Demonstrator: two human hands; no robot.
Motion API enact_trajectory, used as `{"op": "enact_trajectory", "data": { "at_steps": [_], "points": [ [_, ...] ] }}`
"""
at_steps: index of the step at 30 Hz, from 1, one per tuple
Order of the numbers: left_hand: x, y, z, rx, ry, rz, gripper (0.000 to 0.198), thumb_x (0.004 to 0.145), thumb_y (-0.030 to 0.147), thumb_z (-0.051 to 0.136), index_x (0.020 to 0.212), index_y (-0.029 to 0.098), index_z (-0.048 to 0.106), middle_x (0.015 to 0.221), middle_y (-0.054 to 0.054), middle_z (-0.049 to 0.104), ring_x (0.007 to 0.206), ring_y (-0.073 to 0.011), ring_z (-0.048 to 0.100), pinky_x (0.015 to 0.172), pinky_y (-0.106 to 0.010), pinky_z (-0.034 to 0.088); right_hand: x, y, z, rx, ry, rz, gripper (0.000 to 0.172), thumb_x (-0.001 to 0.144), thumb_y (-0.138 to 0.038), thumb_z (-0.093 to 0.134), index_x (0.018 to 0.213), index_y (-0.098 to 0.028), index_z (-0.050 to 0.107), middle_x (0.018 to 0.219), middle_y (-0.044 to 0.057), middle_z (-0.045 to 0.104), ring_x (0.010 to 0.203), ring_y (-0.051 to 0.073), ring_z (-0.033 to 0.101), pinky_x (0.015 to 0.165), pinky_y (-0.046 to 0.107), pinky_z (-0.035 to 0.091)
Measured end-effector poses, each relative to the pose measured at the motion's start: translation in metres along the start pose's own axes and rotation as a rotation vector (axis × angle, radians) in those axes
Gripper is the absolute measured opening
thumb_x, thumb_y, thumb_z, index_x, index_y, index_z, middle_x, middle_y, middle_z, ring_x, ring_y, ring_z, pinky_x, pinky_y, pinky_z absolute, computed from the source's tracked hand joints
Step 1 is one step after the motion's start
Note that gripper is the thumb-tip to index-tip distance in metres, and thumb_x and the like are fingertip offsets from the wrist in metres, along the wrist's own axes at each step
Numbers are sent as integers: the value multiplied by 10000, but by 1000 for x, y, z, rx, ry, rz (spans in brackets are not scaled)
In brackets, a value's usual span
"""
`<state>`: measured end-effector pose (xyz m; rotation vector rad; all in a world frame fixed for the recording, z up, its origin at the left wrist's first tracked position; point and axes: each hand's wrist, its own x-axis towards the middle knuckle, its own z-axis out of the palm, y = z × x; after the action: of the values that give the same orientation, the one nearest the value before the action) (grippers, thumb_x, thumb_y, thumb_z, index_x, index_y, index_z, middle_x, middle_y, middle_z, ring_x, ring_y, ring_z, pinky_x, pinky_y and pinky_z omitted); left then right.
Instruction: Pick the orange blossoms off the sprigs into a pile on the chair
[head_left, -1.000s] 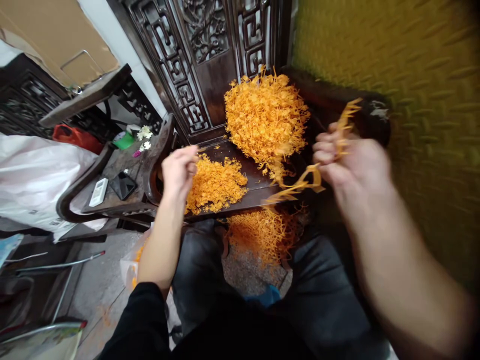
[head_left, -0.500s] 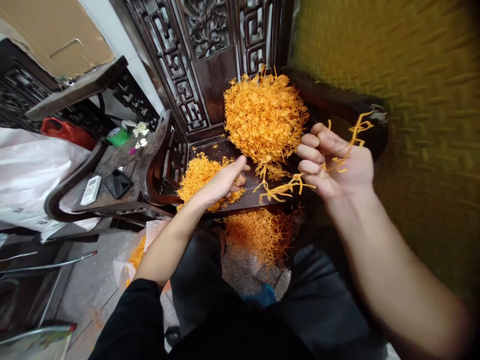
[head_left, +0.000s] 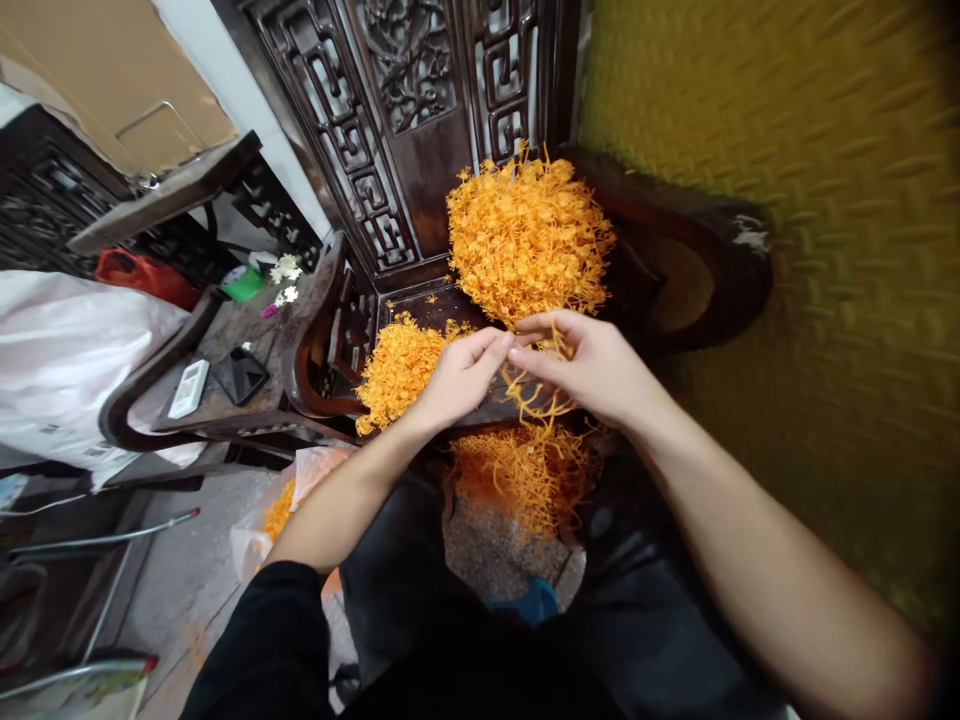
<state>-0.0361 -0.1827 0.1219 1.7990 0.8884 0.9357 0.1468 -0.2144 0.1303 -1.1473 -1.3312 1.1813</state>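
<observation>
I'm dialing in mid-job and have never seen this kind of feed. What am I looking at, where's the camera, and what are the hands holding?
There is no machine: this is one camera worn on a person's head, looking down at their own bare hands. The left hand and right hand meet over a carved wooden chair seat, pinching one orange branched plastic strip between them. A tall heap of such strips leans on the chair back, a lower pile of small orange pieces lies on the seat, and more orange strips lie below the seat edge.
</observation>
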Motion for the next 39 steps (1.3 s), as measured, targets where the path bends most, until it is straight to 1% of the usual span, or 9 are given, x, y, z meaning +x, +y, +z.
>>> {"op": "enact_trajectory", "data": {
  "at_steps": [6, 12, 18, 23, 27, 30, 33, 36, 39],
  "points": [
    [0, 0, -9, 17, -14, -61, 434, 963, 590, 622, 952, 173, 741, 812, -29, 704, 724, -129, 604, 720, -281, 479, -3, 5, 10, -17, -97, 87, 524, 844, -478, 815, 1214, -142, 661, 717, 28, 714, 428, 109, 546, 403, 247, 414],
    [-9, 1, -14, 261, -85, 55, 443, 881, 447, 777, 1266, 233, 736, 894, -33, 764, 716, -153, 626, 704, -286, 473, -1, 3, -2, 220, -142, 185, 757, 781, -543, 874, 1386, -176, 604, 856, 88, 780, 662, 198, 729, 533, 273, 545],
    [-11, 5, -18, 384, -47, 154, 200, 919, 375, 732, 1029, 252, 845, 865, -51, 790, 702, -149, 628, 717, -294, 458, -3, 1, -4, 364, -347, 326, 1123, 589, -248, 1004, 1554, -183, 433, 919, 65, 797, 801, 227, 786, 741, 319, 635],
    [-12, 10, -15, 151, 90, -5, 188, 881, 386, 747, 882, 204, 798, 762, -19, 724, 625, -118, 539, 631, -269, 412, -4, 1, 10, 322, -319, 287, 1045, 670, -283, 954, 1561, -167, 419, 815, 38, 777, 601, 187, 730, 600, 302, 604],
    [-5, 8, -12, -130, 309, -193, 183, 859, 341, 708, 770, 187, 664, 627, 41, 539, 570, -87, 415, 559, -237, 330, -6, -2, 19, 166, -327, 258, 852, 784, -333, 852, 1525, -129, 486, 833, 77, 797, 417, 105, 562, 427, 246, 444],
    [7, 3, -27, -387, 470, -324, 189, 840, 266, 653, 713, 194, 532, 566, 82, 354, 488, -62, 283, 483, -221, 199, -8, -3, 22, 54, -315, 315, 470, 784, -336, 795, 1203, -132, 738, 848, 93, 804, 371, 69, 412, 360, 245, 302],
    [16, -6, -61, -673, 696, -325, 261, 859, 250, 569, 681, 215, 381, 556, 91, 234, 441, -62, 201, 444, -227, 135, -8, 1, 16, -97, -376, 278, 183, 768, -320, 760, 850, -160, 793, 783, 80, 791, 505, 130, 551, 449, 259, 371],
    [13, -17, -94, -886, 576, -384, 122, 830, 237, 531, 739, 206, 454, 600, 45, 420, 445, -78, 329, 435, -226, 227, -3, 15, 4, -389, -491, 117, 189, 841, -364, 708, 828, -207, 813, 856, 58, 805, 776, 212, 709, 680, 300, 506],
    [0, -27, -109, -1016, 425, -495, 75, 755, 196, 534, 823, 172, 550, 757, -49, 620, 539, -121, 513, 484, -246, 370, 2, 38, -5, -791, -628, 137, 202, 889, -324, 659, 859, -215, 826, 839, 66, 792, 811, 236, 728, 741, 320, 507]
  ]
}}
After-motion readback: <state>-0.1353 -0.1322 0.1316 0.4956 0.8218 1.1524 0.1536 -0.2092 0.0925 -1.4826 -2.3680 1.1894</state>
